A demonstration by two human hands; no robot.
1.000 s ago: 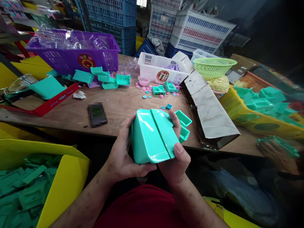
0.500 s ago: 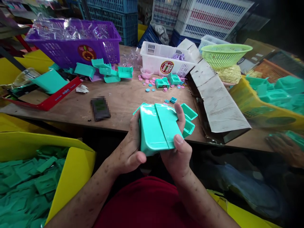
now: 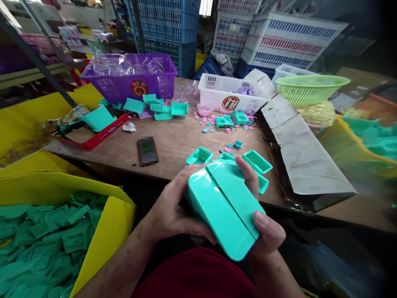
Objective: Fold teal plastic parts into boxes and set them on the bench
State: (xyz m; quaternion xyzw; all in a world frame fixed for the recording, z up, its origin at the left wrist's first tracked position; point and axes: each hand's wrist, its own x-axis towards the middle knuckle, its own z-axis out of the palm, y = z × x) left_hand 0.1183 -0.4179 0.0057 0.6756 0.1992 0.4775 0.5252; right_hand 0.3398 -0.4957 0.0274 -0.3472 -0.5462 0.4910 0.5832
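Both my hands grip a glossy teal plastic housing (image 3: 225, 207), a flat-backed box with a raised strip along its back, held just in front of my red shirt. My left hand (image 3: 173, 211) wraps its left side and underside, fingers closed. On the right edge my right hand (image 3: 263, 223) clamps it, thumb on top, fingers over the far end. Small teal trays (image 3: 257, 161) lie on the wooden table (image 3: 173, 145) right behind the housing.
A yellow bin (image 3: 102, 231) of dark green parts stands at my lower left. On the table are a purple basket (image 3: 133, 76), a white basket (image 3: 228, 89), a green bowl basket (image 3: 310, 87), a cardboard flap (image 3: 304, 140), a dark phone (image 3: 147, 151), loose teal parts and small pink discs.
The housing has tilted and dropped closer to my body, its long side now running diagonally. The view swung left, so the other person's hand at right is out of sight.
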